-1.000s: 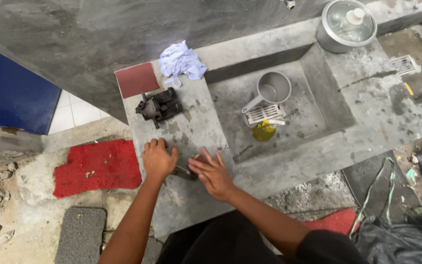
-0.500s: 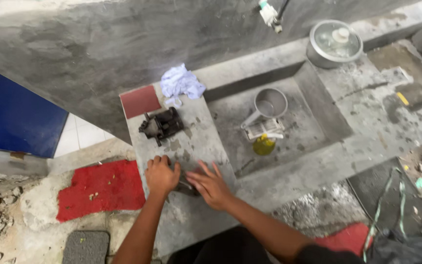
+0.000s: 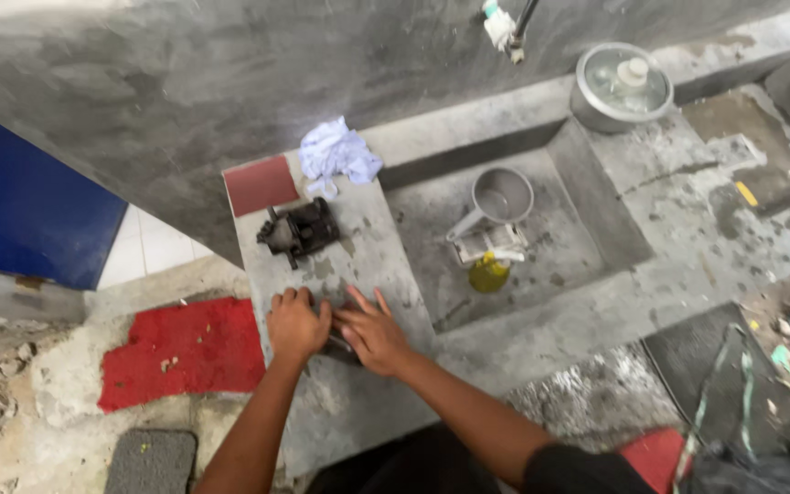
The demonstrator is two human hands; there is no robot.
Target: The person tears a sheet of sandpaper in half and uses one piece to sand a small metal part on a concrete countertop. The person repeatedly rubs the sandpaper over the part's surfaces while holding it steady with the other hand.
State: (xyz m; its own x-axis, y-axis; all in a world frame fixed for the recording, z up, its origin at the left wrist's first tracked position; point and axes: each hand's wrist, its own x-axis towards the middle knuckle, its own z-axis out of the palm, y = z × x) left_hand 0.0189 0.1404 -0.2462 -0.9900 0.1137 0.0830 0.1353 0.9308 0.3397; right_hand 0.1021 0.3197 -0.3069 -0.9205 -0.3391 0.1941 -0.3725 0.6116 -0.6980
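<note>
Red fibrous floor mat (image 3: 185, 352) at far left, unmoved beside grey concrete worktop (image 3: 368, 252). Left hand (image 3: 296, 322), curled into loose fist, has crept slightly up worktop since half second back; now clamps small dark metal part (image 3: 342, 346). Right hand (image 3: 372, 331), fingers spread flat, presses same part, pose unchanged. Judgement: work on part continuing, not released. Part mostly hidden under both hands; shape unclear. Beyond hands: dark greasy metal assembly (image 3: 299, 230), crumpled pale blue rag (image 3: 337, 154). Right: grey metal scoop (image 3: 497, 199) in sunken basin (image 3: 587, 229).

bare forearms, dark short sleeve, dark trousers
</note>
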